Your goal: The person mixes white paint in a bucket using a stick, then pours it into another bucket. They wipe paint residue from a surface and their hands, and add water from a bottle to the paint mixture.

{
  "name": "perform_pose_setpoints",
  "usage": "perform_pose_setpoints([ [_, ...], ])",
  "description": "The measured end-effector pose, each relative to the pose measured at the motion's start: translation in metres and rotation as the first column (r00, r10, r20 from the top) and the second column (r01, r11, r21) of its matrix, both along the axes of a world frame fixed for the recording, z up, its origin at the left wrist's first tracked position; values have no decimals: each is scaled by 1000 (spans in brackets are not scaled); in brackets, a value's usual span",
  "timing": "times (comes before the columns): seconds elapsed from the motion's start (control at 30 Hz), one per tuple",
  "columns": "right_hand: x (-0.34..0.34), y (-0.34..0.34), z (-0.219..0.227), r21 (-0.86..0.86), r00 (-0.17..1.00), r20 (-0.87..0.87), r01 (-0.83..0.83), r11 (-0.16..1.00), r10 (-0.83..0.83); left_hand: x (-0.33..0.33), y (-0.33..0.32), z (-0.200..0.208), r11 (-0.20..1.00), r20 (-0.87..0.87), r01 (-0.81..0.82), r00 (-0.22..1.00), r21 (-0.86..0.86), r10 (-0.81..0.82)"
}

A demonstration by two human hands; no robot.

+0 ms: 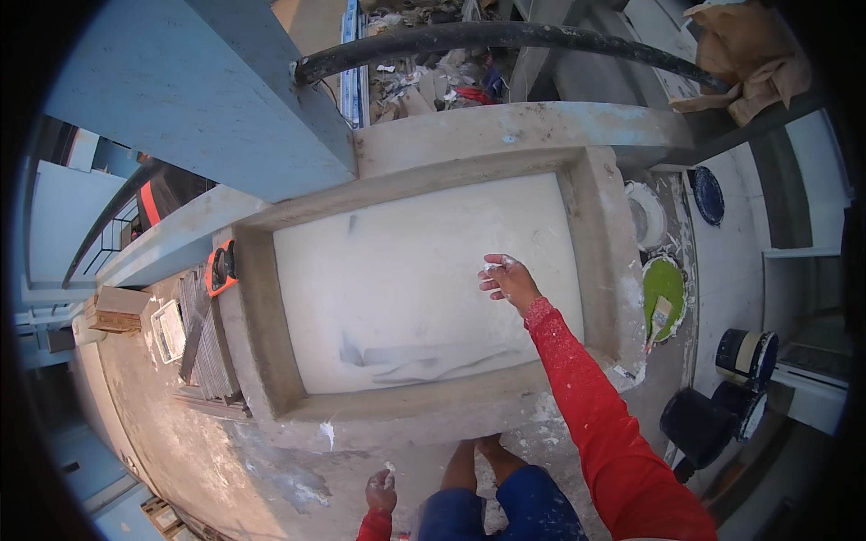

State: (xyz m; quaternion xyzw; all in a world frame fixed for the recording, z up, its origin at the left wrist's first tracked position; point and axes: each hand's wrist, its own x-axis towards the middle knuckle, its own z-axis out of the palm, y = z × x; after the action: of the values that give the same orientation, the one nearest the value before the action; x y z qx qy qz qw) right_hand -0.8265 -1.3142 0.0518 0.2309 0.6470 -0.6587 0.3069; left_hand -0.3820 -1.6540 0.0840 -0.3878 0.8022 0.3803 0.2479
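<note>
A broad rectangular bed of white, plaster-like material (415, 270) lies inside a raised concrete rim (262, 388). Dark grey streaks mark it near its front edge. Over its right part reaches my right hand (511, 284), its fingers apart and spotted with white, holding nothing that I can see. Whether it touches the white surface is hard to tell. My left hand (381, 491) hangs low in front of the rim, left of my legs. Its fingers are curled in, with a white spot at the top; what they hold, if anything, is hidden.
A blue pillar (216, 90) and a dark rail (505, 36) stand beyond the bed. An orange-and-black tool (221, 268) rests on the left rim, above stacked grey panels (209, 334). At right are a green tub lid (663, 298), a white bucket (645, 216) and black buckets (696, 426).
</note>
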Motion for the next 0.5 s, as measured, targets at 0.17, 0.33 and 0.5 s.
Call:
perform_pose_setpoints([
  [0.17, 136, -28, -67, 196, 905, 149, -422, 885, 399, 9, -1, -22, 1000, -175, -3, 985, -19, 0],
  [0.33, 242, -8, -100, 492, 868, 108, -470, 733, 484, -7, 17, -24, 983, -24, 78, 996, -169, -84],
  [0.5, 257, -14, -84, 528, 905, 51, -382, 758, 422, -11, 13, -33, 998, -172, 54, 983, -33, -59],
])
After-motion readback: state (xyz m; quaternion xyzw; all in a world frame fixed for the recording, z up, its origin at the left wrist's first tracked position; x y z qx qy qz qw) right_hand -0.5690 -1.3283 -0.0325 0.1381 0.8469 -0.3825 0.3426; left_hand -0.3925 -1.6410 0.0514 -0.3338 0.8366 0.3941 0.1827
